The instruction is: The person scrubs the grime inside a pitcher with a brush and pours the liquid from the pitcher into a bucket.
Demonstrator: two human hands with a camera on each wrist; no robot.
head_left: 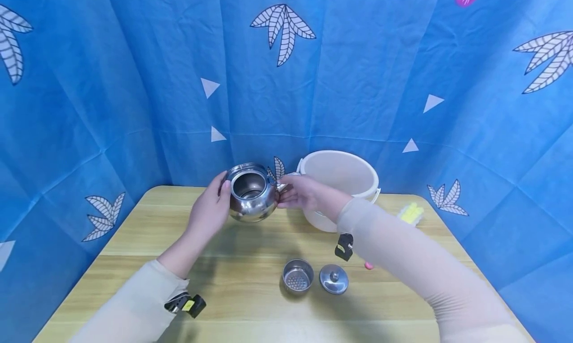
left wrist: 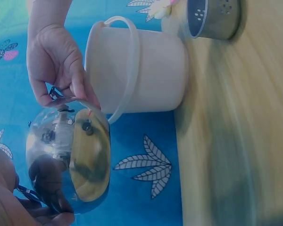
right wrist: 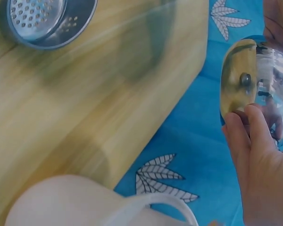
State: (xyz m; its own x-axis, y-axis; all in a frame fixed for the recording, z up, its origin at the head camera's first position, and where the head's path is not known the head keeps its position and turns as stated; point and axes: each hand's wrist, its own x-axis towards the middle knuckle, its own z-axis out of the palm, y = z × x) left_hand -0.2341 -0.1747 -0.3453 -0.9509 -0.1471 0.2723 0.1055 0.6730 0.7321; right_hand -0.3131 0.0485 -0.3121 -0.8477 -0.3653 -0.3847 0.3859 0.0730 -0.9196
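A shiny stainless-steel teapot [head_left: 253,210] is held up above the table, its lidless round mouth tilted towards me. My left hand [head_left: 209,207] grips its left side, with the thumb by the rim. My right hand [head_left: 299,191] holds the right side, where a narrow metal part sticks out; the fingers hide whether it is spout or handle. In the right wrist view, fingers of the right hand [right wrist: 264,165] lie against the polished body. On the table below stand a perforated metal strainer cup [head_left: 297,279] and, beside it, a round knobbed lid [head_left: 334,279].
Behind my right forearm stands a white plastic bucket [head_left: 320,222] with a carrying handle. Further right lies something yellow in clear wrapping [head_left: 411,214]. A small pink object [head_left: 368,265] shows beside my right sleeve. Blue patterned cloth [head_left: 268,99] hangs around the wooden table [head_left: 250,303].
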